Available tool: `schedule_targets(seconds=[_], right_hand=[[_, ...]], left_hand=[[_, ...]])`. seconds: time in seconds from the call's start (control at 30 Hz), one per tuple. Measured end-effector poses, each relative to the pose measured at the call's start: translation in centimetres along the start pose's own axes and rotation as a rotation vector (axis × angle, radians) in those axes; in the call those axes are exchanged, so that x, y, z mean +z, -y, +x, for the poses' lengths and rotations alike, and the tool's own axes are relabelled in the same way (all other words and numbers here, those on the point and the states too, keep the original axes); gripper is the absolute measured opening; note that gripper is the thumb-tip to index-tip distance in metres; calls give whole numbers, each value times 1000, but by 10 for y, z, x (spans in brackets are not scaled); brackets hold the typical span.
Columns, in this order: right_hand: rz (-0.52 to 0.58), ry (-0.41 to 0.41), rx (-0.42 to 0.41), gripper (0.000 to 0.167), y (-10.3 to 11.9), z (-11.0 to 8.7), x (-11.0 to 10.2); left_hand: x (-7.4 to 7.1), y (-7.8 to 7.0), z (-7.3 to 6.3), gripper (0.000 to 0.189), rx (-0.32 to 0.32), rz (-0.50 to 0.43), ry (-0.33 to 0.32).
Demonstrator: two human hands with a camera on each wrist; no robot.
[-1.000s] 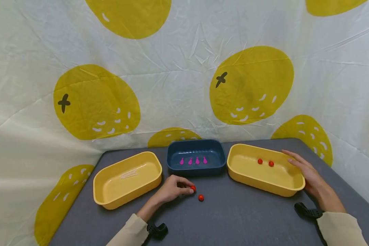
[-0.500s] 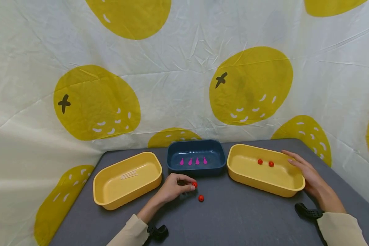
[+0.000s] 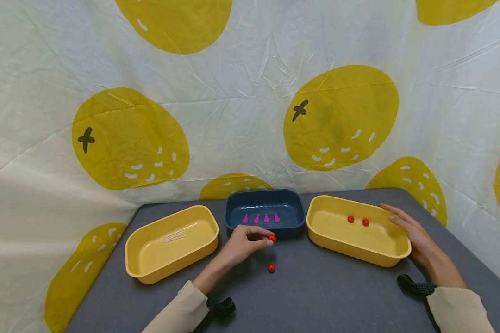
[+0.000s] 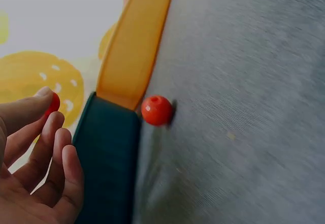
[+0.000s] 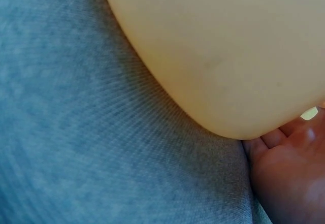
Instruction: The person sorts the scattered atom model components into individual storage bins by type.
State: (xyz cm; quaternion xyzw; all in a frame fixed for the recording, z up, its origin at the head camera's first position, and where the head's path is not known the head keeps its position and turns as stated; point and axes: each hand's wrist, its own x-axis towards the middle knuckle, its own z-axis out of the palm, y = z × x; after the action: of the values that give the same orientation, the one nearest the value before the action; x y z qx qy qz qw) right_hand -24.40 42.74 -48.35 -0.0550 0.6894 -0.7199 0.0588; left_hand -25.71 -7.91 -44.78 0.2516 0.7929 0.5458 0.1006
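Note:
My left hand (image 3: 242, 241) pinches a red bead (image 3: 271, 238) between thumb and fingertips, above the table just in front of the blue tray (image 3: 229, 226). The left wrist view shows this held bead (image 4: 54, 102) partly hidden by the thumb. A second red bead (image 3: 271, 268), with a hole in its top in the left wrist view, lies on the table below the hand. My right hand (image 3: 418, 240) rests against the right end of the right yellow tray (image 3: 341, 246), its fingers extended along the rim. Two red beads (image 3: 358, 220) lie inside that tray.
Several pink pear-shaped pieces (image 3: 266, 218) lie in a row in the blue tray. On the left, another yellow tray (image 3: 171, 266) holds several thin pale sticks (image 3: 174, 236). A patterned cloth (image 3: 233, 129) hangs behind the grey table (image 3: 308, 300).
My left hand has lifted the pinched bead off the table and carried it forward and slightly right, toward the blue tray. The right hand has stayed at its tray.

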Motion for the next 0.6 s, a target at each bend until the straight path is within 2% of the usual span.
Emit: schedule_targets(seconds=[0.1, 0.43, 0.6], right_hand=[[18, 20, -26, 49, 0, 0, -1], [20, 4, -10, 50, -2, 2, -4], [33, 19, -25, 50, -4, 1, -3]], left_hand=[[5, -8, 9, 23, 14, 0, -3], [33, -39, 48, 22, 89, 30, 1], [50, -48, 75, 23, 77, 3, 19]])
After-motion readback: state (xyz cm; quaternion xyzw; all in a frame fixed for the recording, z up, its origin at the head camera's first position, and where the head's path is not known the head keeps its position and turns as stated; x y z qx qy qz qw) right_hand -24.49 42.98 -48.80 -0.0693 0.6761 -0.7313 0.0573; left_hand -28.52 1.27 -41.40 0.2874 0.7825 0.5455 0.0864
